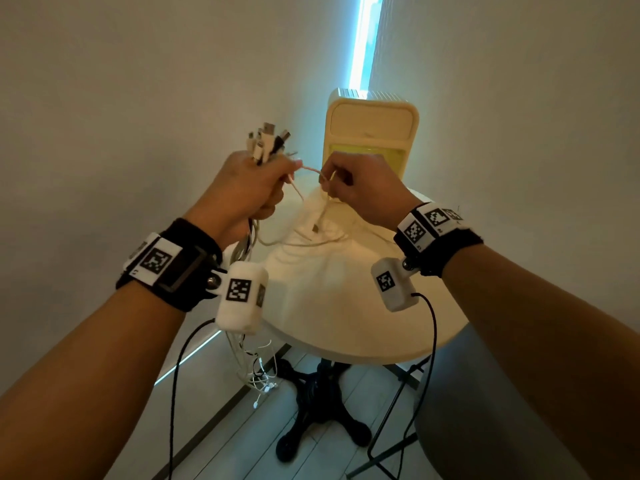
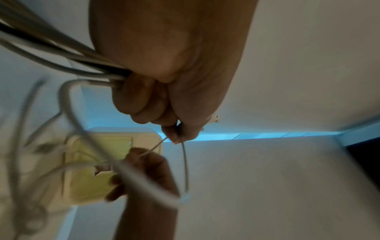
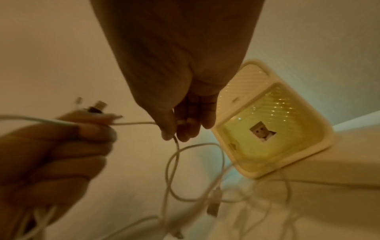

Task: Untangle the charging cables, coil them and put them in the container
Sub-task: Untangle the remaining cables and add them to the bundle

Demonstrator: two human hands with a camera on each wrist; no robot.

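My left hand (image 1: 249, 188) grips a bundle of charging cables (image 1: 266, 142) in its fist above the table's left edge, the plugs sticking up out of it. The bundle's cords (image 1: 251, 358) hang below the fist towards the floor. My right hand (image 1: 349, 185) pinches one thin white cable (image 1: 306, 169) that runs across from the left hand. In the right wrist view this white cable (image 3: 172, 164) loops below the fingers (image 3: 174, 129). The cream container (image 1: 372, 129) with a yellow inside stands just behind the right hand. In the left wrist view the left hand (image 2: 164, 104) holds the cords (image 2: 61, 65).
A round white table (image 1: 346, 299) on a black pedestal base (image 1: 318, 410) stands below my hands, with slack cable lying on it. Walls close in on the left and behind. A black metal frame (image 1: 388, 427) stands on the floor at the right.
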